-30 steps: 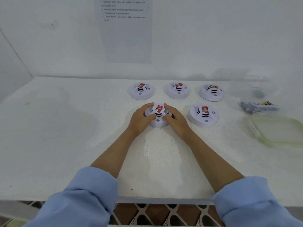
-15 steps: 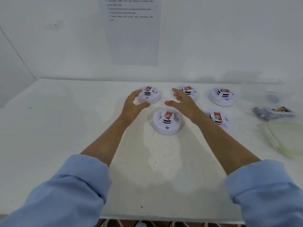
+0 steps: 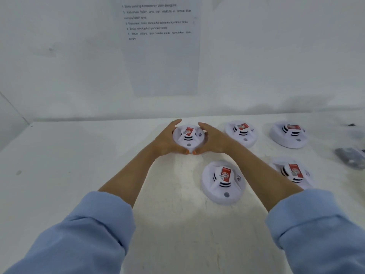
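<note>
Tabletop: round smoke detector, face-up.

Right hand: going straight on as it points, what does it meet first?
The smoke detector it cups, likely: the right hand points far-left across it, toward the left hand on the other side. Depth is unclear.

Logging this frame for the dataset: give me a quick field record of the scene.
surface: white table
detectors: five, white, red labels
held: back-left detector
left hand: grips its left side
right hand: grips its right side
others: back-middle detector, back-right detector, front-left detector, front-right detector
wall: printed sheet
</note>
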### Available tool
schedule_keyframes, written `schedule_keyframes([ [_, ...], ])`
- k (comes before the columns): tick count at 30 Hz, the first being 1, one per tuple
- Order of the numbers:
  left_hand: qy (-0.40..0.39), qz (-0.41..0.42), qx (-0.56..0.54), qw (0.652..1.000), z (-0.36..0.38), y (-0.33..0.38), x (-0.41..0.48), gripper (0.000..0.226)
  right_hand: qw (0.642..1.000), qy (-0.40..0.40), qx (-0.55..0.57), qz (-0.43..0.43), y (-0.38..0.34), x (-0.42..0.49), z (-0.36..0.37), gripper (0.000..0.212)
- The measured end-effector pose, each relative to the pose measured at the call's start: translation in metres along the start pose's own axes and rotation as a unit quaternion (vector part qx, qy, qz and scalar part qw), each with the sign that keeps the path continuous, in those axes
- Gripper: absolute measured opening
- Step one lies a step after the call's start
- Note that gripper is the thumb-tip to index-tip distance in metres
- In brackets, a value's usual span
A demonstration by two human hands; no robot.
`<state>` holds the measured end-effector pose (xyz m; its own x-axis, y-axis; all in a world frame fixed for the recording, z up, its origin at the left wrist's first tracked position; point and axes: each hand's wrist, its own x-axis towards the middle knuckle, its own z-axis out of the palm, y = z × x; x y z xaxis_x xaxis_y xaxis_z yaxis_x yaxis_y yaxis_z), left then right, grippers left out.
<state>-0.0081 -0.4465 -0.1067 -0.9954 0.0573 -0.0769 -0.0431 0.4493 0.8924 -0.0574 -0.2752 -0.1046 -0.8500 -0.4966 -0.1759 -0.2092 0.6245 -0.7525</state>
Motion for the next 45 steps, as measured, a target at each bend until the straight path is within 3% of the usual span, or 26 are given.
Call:
schedule_keyframes([
  [5, 0.01, 0.001, 0.039, 0.999, -0.005, -0.008, 0.008, 0.102, 0.999, 0.024, -0.036, -0.015, 0.005, 0.007, -0.002, 0.097],
  [10, 0.023, -0.011, 0.034, 0.999, -0.007, 0.006, 0.007, 0.117, 0.998, 0.055, 0.018, -0.037, 0.0, -0.001, -0.011, 0.092],
  [16, 0.026, 0.018, 0.017, 0.999, 0.011, 0.049, 0.009, 0.113, 0.989, 0.071, 0.123, -0.035, 0.002, -0.026, -0.048, 0.095],
  [34, 0.048, 0.067, 0.003, 0.997, 0.212, 0.173, 0.026, 0.111, 0.986, 0.066, 0.143, -0.053, 0.121, -0.154, -0.214, 0.091],
  [38, 0.029, 0.086, 0.035, 0.995, 0.237, 0.193, 0.039, 0.1, 0.983, 0.07, 0.157, -0.067, 0.141, -0.164, -0.236, 0.089],
  [41, 0.003, 0.102, 0.06, 0.993, 0.251, 0.208, 0.054, 0.113, 0.978, 0.069, 0.18, -0.08, 0.153, -0.169, -0.253, 0.092],
  [45, -0.029, 0.123, 0.171, 0.977, 0.268, 0.225, 0.066, 0.127, 0.979, 0.027, 0.173, -0.101, 0.163, -0.177, -0.274, 0.092],
])
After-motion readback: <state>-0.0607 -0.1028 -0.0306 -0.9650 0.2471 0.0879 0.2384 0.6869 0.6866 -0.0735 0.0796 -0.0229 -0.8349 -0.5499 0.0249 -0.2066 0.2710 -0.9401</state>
